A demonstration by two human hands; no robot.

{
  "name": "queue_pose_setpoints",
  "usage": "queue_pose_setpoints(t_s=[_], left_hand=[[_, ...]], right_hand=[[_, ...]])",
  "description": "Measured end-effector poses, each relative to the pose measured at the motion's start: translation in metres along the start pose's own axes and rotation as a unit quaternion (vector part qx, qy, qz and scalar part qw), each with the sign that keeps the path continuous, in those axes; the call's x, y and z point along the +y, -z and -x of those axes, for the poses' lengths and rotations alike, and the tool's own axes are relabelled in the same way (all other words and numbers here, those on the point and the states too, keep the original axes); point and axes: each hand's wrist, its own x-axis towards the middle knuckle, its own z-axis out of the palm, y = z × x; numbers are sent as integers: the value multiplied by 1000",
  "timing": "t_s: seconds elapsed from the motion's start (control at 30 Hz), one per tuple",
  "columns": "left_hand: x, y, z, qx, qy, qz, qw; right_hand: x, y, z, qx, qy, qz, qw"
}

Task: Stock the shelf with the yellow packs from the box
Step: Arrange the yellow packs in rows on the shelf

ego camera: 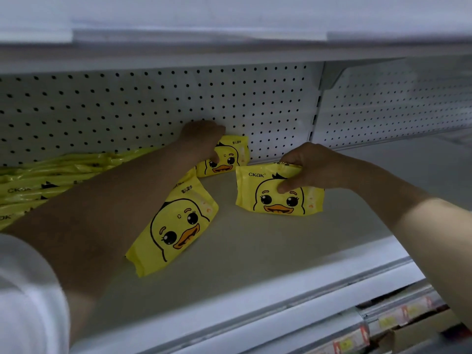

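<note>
Three yellow duck-face packs are out on the white shelf (255,251). My left hand (201,139) grips the rear pack (229,159), which stands against the pegboard back wall. My right hand (311,167) pinches the top edge of a second pack (278,192), held upright to the right of it. A third pack (176,226) lies flat and slanted on the shelf beside my left forearm, with neither hand on it. A row of more yellow packs (38,180) fills the shelf's left side. The box is out of view.
The pegboard back wall (153,103) closes the shelf behind. An upper shelf (229,47) overhangs close above. A bracket and upright (319,98) divide this bay from the one on the right. Lower shelves with price labels (396,318) show at bottom right.
</note>
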Motion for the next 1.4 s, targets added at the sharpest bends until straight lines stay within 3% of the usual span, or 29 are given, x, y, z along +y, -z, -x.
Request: queue_pose_setpoints(t_s=[0.17,0.4,0.47,0.53,0.67,0.73,0.83,1.1,1.4], left_hand=[[3,6,0,39,-38,-52,997],[13,2,1,47,-14,-54,997],[19,13,6,76,17,29,997],[29,31,15,98,32,191,976],[70,51,56,-8,-16,507,862],[88,42,76,-39,-20,557,829],[105,25,91,-7,0,578,816],[132,30,118,90,79,557,822],[152,45,139,116,122,493,854]], right_hand=[[1,1,-3,-5,11,-5,1000],[8,1,-3,-12,36,-10,999],[11,2,-1,-15,44,1,999],[15,4,1,-20,52,2,998],[26,7,3,-16,70,10,997],[33,6,5,4,78,4,997],[43,6,14,36,112,-28,993],[85,19,44,84,146,-160,973],[73,19,62,94,166,-150,970]])
